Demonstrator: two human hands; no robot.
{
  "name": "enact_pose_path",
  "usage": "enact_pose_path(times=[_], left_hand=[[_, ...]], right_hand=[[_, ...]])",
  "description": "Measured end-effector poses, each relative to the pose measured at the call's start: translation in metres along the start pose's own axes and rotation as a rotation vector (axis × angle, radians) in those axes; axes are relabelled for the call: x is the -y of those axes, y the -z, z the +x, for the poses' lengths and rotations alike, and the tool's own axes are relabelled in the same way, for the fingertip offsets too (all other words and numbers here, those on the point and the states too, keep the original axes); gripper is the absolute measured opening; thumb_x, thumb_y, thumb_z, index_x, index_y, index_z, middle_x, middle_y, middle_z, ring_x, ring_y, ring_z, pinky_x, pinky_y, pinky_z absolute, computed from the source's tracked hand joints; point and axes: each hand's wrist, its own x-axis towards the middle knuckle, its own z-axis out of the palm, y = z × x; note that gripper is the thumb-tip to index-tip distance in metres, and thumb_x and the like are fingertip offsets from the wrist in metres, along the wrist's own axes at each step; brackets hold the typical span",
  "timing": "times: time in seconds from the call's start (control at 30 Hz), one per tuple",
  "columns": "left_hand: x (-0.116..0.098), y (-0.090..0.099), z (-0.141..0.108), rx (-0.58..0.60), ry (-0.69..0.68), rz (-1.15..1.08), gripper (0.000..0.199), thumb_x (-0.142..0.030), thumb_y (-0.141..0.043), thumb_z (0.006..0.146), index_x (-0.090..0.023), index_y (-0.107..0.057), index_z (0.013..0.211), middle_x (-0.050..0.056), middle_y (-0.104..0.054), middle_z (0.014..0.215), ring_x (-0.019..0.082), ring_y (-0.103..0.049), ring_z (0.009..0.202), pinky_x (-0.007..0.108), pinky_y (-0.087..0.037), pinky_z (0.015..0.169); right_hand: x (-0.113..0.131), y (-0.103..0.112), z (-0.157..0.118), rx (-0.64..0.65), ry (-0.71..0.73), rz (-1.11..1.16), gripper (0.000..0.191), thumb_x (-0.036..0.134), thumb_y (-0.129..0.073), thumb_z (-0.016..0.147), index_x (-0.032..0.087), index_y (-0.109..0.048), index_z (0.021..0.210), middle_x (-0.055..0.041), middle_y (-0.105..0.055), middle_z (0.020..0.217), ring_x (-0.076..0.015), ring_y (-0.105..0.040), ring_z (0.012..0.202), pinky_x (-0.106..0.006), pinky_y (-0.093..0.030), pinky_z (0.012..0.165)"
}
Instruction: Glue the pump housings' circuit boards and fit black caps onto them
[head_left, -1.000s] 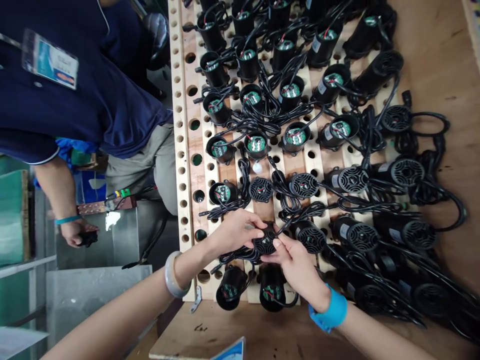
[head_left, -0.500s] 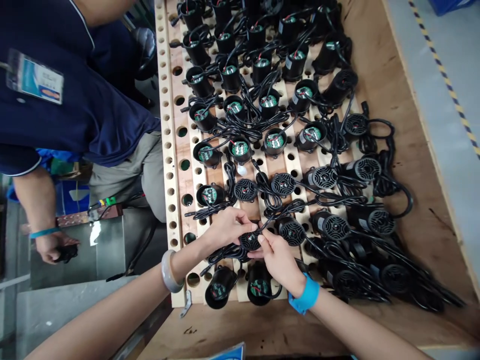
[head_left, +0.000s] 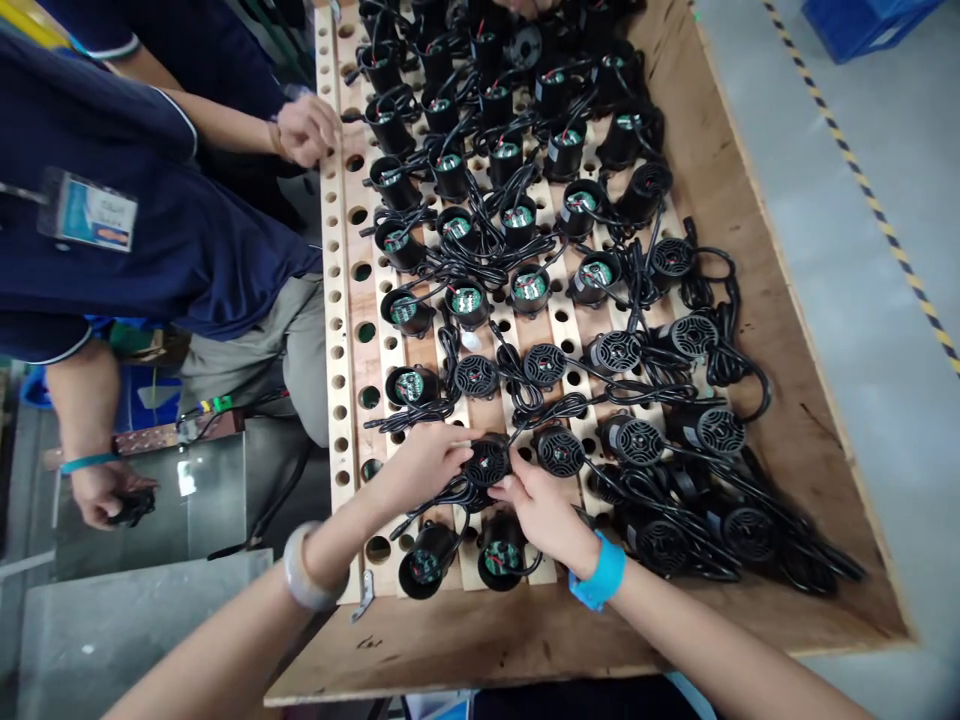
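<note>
Low in the middle of the head view, a round black slotted cap point(head_left: 487, 462) tops one of the black cylindrical housings. My left hand point(head_left: 431, 465) grips its left side, index finger along the upper rim. From the right, my right hand point(head_left: 541, 508) closes on the same cap, thumb and fingers at its edge. Just below stand two uncapped housings, one with a green circuit board point(head_left: 501, 556) and red wires inside. To the right sits another capped housing point(head_left: 560, 452). A bundled black cable point(head_left: 409, 418) lies above my left hand.
Rows of open and capped housings with coiled cables fill the holed wooden rack point(head_left: 339, 350) inside a plywood tray point(head_left: 795, 400). At left sits a co-worker point(head_left: 150, 220), a dark part in one hand point(head_left: 97, 495). Another person's hand point(head_left: 306, 130) rests at the rack's edge.
The cable strand my fingers pinched over the cap is released, and both hands now hold the cap's sides. Another person's hand has appeared at the rack's left edge. The view has shifted slightly.
</note>
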Motion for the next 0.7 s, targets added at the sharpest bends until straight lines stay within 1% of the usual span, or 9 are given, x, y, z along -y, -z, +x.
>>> enact_pose_path(times=[0.07, 0.1, 0.2, 0.27, 0.33, 0.4, 0.5, 0.6, 0.7], left_hand=[[-0.012, -0.017, -0.017, -0.282, -0.167, 0.341, 0.028, -0.012, -0.046, 0.088, -0.016, -0.067, 0.107, 0.008, -0.070, 0.095, 0.020, -0.066, 0.086, 0.034, -0.056, 0.079], [-0.019, -0.030, -0.023, -0.373, -0.245, 0.456, 0.028, -0.011, -0.045, 0.089, -0.015, -0.066, 0.108, 0.010, -0.069, 0.100, 0.021, -0.066, 0.089, 0.034, -0.056, 0.078], [-0.036, -0.071, -0.028, -0.439, -0.531, 0.624, 0.029, -0.009, -0.046, 0.089, -0.012, -0.062, 0.113, 0.013, -0.066, 0.115, 0.023, -0.063, 0.105, 0.032, -0.056, 0.084], [-0.043, -0.094, -0.019, -0.448, -0.627, 0.672, 0.033, -0.010, -0.045, 0.091, -0.009, -0.057, 0.122, 0.017, -0.059, 0.129, 0.025, -0.055, 0.121, 0.035, -0.052, 0.096], [-0.044, -0.108, -0.005, -0.426, -0.646, 0.691, 0.034, -0.009, -0.044, 0.091, -0.006, -0.057, 0.123, 0.019, -0.057, 0.131, 0.026, -0.051, 0.126, 0.037, -0.048, 0.102], [-0.042, -0.113, 0.005, -0.402, -0.653, 0.691, 0.032, -0.007, -0.043, 0.091, -0.006, -0.059, 0.119, 0.019, -0.059, 0.128, 0.026, -0.052, 0.124, 0.037, -0.048, 0.102], [-0.038, -0.115, 0.009, -0.427, -0.673, 0.696, 0.031, -0.006, -0.043, 0.091, -0.007, -0.062, 0.116, 0.017, -0.061, 0.125, 0.025, -0.055, 0.121, 0.038, -0.050, 0.101], [-0.036, -0.117, 0.009, -0.461, -0.688, 0.745, 0.031, -0.007, -0.042, 0.092, -0.005, -0.062, 0.116, 0.017, -0.062, 0.124, 0.026, -0.056, 0.120, 0.040, -0.049, 0.102], [-0.037, -0.116, 0.011, -0.434, -0.667, 0.791, 0.031, -0.007, -0.041, 0.092, -0.006, -0.062, 0.115, 0.017, -0.062, 0.124, 0.026, -0.056, 0.120, 0.045, -0.044, 0.106]], right_hand=[[0.008, 0.025, -0.010, 0.032, 0.100, -0.257, 0.036, 0.020, -0.040, 0.090, 0.016, -0.060, 0.120, -0.0084, -0.073, 0.096, -0.0215, -0.069, 0.089, -0.034, -0.053, 0.080], [0.011, 0.040, -0.014, 0.023, 0.154, -0.353, 0.032, 0.021, -0.041, 0.091, 0.018, -0.065, 0.111, -0.0079, -0.073, 0.096, -0.0212, -0.069, 0.088, -0.034, -0.052, 0.080], [0.017, 0.086, -0.011, -0.182, 0.255, -0.577, 0.022, 0.019, -0.048, 0.088, 0.017, -0.070, 0.093, -0.0077, -0.072, 0.094, -0.0195, -0.067, 0.084, -0.032, -0.049, 0.079], [0.018, 0.109, 0.001, -0.131, 0.245, -0.721, 0.016, 0.018, -0.054, 0.085, 0.017, -0.070, 0.085, -0.0062, -0.072, 0.085, -0.0190, -0.066, 0.078, -0.031, -0.048, 0.074], [0.018, 0.122, 0.017, 0.020, 0.190, -0.846, 0.012, 0.022, -0.060, 0.082, 0.019, -0.070, 0.076, -0.0037, -0.072, 0.074, -0.0185, -0.065, 0.071, -0.029, -0.045, 0.066], [0.019, 0.129, 0.031, 0.146, 0.169, -0.902, 0.010, 0.026, -0.066, 0.078, 0.021, -0.071, 0.071, -0.0015, -0.071, 0.068, -0.0178, -0.065, 0.066, -0.027, -0.043, 0.061], [0.020, 0.134, 0.041, 0.285, 0.211, -0.824, 0.005, 0.024, -0.069, 0.074, 0.020, -0.072, 0.073, -0.0002, -0.071, 0.067, -0.0163, -0.065, 0.066, -0.026, -0.045, 0.062], [0.018, 0.137, 0.044, 0.319, 0.200, -0.713, 0.004, 0.020, -0.070, 0.072, 0.018, -0.071, 0.075, -0.0006, -0.071, 0.069, -0.0159, -0.067, 0.067, -0.025, -0.048, 0.064], [0.017, 0.139, 0.044, 0.328, 0.151, -0.701, 0.010, 0.022, -0.065, 0.077, 0.017, -0.071, 0.071, -0.0001, -0.068, 0.059, -0.0151, -0.065, 0.059, -0.024, -0.046, 0.060]])
